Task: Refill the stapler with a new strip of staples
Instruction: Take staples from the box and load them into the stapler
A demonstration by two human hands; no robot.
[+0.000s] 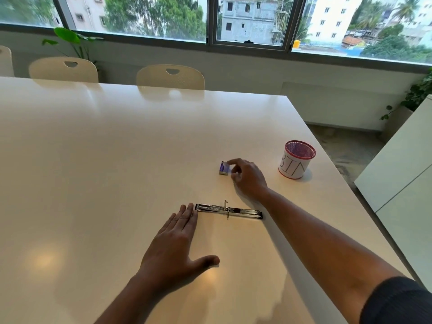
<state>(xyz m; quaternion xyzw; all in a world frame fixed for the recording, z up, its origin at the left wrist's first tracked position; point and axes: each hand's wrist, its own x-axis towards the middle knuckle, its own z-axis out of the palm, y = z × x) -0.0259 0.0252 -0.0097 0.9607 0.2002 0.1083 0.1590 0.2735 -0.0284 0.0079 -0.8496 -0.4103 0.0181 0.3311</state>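
Note:
The stapler (229, 210) lies swung fully open and flat on the white table (93, 160), its metal channel facing up. My left hand (177, 242) rests flat on the table, fingers together, fingertips touching the stapler's left end. A small purple staple box (223, 167) sits farther back. My right hand (247, 176) is at the box's right side, index finger on its top edge and thumb near its lower corner; it holds nothing.
A red mesh cup (296, 160) wrapped in white paper marked "BIN" stands right of the box, near the table's right edge. Cream chairs (170, 77) line the far side under the windows. A white cabinet (402, 164) stands to the right.

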